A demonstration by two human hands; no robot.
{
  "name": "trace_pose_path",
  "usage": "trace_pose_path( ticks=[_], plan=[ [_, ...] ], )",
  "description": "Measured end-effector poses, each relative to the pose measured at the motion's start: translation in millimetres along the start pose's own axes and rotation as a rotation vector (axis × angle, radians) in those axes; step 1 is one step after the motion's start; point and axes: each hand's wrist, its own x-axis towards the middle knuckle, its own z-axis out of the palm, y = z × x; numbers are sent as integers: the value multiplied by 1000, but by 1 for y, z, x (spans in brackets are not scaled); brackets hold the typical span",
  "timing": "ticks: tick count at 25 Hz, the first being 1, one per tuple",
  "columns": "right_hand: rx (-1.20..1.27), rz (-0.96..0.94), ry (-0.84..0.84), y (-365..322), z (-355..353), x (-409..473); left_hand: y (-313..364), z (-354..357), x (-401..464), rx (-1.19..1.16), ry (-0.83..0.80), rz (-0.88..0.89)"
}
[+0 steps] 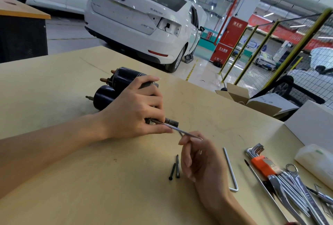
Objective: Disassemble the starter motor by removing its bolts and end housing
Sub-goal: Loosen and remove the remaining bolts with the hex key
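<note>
Nearest, low right: right hand (196,158), fingers curled, pinching the near end of a long thin bolt (182,131) between thumb and fingertip. Just left of that hand, lying loose on the table (90,179): two short black bolts (175,169), side by side, heads toward the near edge. Farther and to the left: left hand (137,109), draped over the starter motor (115,87), fingers curled round its grey end, thumb stretched along the long bolt near where it meets the housing. Lying on its side at mid-table, left of centre: two glossy black cylinders, one behind the other, copper-coloured studs on the far one and a dull threaded stud on the nearer, all pointing left; grey metal end housing mostly hidden under the palm. To the right: loose L-shaped hex key (230,170), then hex key set (259,160) in an orange holder, and chrome wrenches (292,188) fanned toward the near right corner.
</note>
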Motion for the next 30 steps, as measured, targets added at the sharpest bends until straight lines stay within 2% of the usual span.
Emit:
trace_pose_path(
  ticks=[10, 15, 20, 30],
  plan=[
    [-122, 16, 156, 2, -1, 3, 1, -2, 2, -18, 14, -2],
    [-39, 86, 237, 3, -1, 7, 1, 2, 0, -24, 41, -13],
    [42, 127, 178, -2, 1, 7, 0, 0, 2, -18, 23, -37],
    [34, 6, 42, 2, -4, 4, 2, -1, 0, -2, 7, -11]
  ],
)
